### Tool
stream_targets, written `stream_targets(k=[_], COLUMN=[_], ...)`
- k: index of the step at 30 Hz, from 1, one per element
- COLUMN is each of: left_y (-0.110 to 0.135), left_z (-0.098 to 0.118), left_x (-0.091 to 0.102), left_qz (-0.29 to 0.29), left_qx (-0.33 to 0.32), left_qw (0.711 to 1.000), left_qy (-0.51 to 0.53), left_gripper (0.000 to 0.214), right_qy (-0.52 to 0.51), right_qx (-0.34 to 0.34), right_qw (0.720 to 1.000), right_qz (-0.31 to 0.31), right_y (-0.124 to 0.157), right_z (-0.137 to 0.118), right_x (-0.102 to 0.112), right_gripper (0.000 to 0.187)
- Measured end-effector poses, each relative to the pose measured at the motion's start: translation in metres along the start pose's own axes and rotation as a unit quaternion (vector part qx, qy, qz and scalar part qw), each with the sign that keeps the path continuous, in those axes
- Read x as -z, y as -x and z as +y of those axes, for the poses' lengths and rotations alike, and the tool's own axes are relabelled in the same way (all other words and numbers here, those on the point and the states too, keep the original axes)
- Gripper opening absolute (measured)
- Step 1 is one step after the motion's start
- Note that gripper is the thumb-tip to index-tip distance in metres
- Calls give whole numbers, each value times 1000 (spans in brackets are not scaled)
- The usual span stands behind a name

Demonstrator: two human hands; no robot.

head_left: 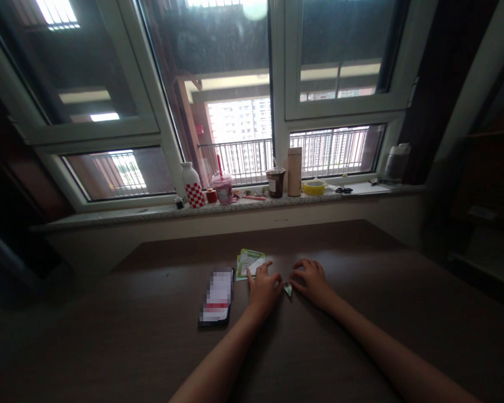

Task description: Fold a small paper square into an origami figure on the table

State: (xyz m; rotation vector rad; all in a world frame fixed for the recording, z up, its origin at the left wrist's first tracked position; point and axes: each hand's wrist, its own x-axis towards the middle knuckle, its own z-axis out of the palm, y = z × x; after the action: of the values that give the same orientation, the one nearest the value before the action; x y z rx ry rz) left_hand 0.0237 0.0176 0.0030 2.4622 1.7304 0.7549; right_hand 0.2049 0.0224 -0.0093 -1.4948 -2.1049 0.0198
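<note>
A small folded paper, green and white with a pointed lower end, lies on the brown table between my two hands. My left hand has its thumb side pinched at the paper's left edge, while its other fingers stretch forward over some green and white cards. From the other side, my right hand closes thumb and forefinger on the paper's right edge, its remaining fingers curved. The fingertips partly cover the paper. Just beyond my left hand sit the green-bordered cards, overlapping, with a white piece on top.
A phone with a blurred screen lies left of my left hand on the table. Along the windowsill stand a checkered bottle, a pink drink cup, a brown cup, a tan flask and yellow tape.
</note>
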Motion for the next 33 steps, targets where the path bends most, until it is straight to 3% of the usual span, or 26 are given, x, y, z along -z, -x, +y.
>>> stream_targets(k=[16,23,33], left_y=[-2,-3,-5], left_z=[0,-1,-5], left_x=[-1,2,3], left_qz=[4,-14,-32], left_qx=[-21,2,2], left_qw=[1000,999,998], left_qy=[19,29,45], left_gripper=[11,11,11], right_qy=[25,-6,-55], right_qx=[-23,20,30], right_qw=[999,1000,998], right_qz=[-4,0,-28], right_y=[-4,-2,3], right_z=[-3,1,11], right_x=[-12,-9,-5], right_gripper=[15,15,17])
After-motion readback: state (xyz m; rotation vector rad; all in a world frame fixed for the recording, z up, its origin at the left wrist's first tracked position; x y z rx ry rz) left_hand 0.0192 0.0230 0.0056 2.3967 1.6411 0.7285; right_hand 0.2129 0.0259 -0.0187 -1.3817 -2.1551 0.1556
